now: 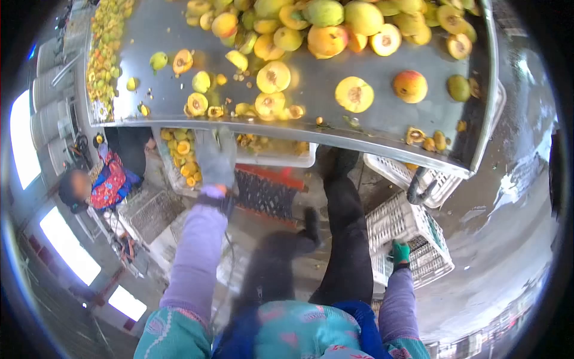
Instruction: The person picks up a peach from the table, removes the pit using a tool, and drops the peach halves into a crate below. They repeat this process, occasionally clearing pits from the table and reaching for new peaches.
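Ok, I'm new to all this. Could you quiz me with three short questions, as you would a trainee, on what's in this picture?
1. Fill in: the left hand is blurred near the front edge of the metal table, while the right hand wears a ___ glove.
2. Choose: in this view, what does the right hand overlap?
A) the bright windows
B) a white crate
C) the person in the background
3. True or false: everything on the metal table is uncut.

Key: 1. green. 2. B. 3. False; a halved fruit lies there, cut face showing.
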Motion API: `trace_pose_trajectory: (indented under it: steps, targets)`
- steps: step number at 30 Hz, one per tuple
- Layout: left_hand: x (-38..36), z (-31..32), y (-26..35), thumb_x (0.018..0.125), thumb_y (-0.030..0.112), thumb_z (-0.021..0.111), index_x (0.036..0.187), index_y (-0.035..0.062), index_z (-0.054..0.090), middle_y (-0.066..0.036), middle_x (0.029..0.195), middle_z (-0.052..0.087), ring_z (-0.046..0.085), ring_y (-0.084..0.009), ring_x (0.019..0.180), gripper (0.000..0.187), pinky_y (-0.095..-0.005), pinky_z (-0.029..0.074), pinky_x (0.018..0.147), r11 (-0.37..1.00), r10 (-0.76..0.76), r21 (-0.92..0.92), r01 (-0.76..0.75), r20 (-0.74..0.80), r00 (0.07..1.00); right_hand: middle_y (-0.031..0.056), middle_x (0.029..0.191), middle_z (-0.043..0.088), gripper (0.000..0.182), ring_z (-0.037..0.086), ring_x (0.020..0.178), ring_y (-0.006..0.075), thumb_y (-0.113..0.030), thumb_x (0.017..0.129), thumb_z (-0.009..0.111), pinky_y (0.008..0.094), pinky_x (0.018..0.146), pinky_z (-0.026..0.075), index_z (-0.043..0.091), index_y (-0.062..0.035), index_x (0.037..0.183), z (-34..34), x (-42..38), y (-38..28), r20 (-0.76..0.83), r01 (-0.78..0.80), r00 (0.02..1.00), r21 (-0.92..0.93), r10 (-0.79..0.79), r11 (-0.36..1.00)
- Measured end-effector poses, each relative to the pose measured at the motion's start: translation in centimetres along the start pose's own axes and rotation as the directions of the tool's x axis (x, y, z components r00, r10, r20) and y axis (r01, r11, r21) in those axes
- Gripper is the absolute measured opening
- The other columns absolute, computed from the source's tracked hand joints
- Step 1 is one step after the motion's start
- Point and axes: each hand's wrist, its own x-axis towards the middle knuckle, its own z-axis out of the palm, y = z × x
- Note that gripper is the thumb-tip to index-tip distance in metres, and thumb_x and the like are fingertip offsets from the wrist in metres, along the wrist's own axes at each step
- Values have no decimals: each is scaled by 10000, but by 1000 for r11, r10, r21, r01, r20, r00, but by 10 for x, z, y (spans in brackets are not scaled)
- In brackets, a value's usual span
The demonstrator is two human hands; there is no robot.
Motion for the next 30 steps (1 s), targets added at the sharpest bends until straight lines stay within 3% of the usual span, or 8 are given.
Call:
trace_pose_trajectory:
  steps: [2,3,7,11,13,17,21,30]
  targets:
    - [0,-49,29,903,290,618,816,11,600,-218,916,598,545,-404,936,292,-504,387,829,988,0,155,-3,21,1000,173,794,682,164,670,754,377,-225,877,623,477,633,515,644,-73,820,-17,-79,-37,385,484,869,-790,-311,375]
    - [79,37,15,906,289,614,793,10,580,-210,845,574,534,-406,861,303,-502,385,777,993,101,85,-86,-194,976,178,794,678,162,666,757,382,-226,877,622,487,634,510,639,-71,832,-1,-44,-83,316,484,857,-765,-407,425]
    - [78,24,-7,922,296,594,740,10,551,-188,685,538,525,-405,691,341,-494,397,658,978,203,57,-203,-6,979,207,803,652,167,641,766,410,-232,875,627,516,649,498,621,-73,928,45,-55,-391,45,464,863,-463,-504,755]
    - [90,28,-7,911,288,571,737,19,612,-180,722,597,575,-390,722,323,-487,435,674,974,215,52,-222,120,969,190,860,663,253,630,742,398,-255,870,632,519,662,489,643,-49,1016,98,-70,-505,263,818,506,-447,-821,361]
    - [97,21,-2,908,291,565,725,21,605,-201,722,598,581,-400,720,329,-497,436,667,976,211,6,-215,174,962,167,774,657,294,632,681,365,-246,841,606,498,612,483,638,-22,1029,143,-64,-535,323,909,360,-333,-875,251]
    - [100,25,-6,882,237,590,711,16,576,-217,704,576,570,-417,715,280,-500,425,650,976,219,-47,-214,202,955,185,859,681,306,658,746,369,-270,834,582,488,673,517,651,-11,982,221,-78,-608,653,885,407,-456,-639,99]
    - [107,15,0,861,227,604,696,27,586,-205,671,561,565,-411,690,260,-494,430,644,969,243,-35,-244,284,927,200,851,679,290,669,751,357,-244,808,588,489,665,522,657,-3,954,335,-32,-609,502,908,312,-408,-807,97]
    - [108,20,-27,813,236,664,632,74,554,-127,628,530,532,-333,607,268,-447,431,574,896,372,-270,-352,24,928,201,894,675,297,665,793,351,-222,816,598,460,685,525,647,-21,1029,361,14,-645,520,792,423,-611,-742,23]
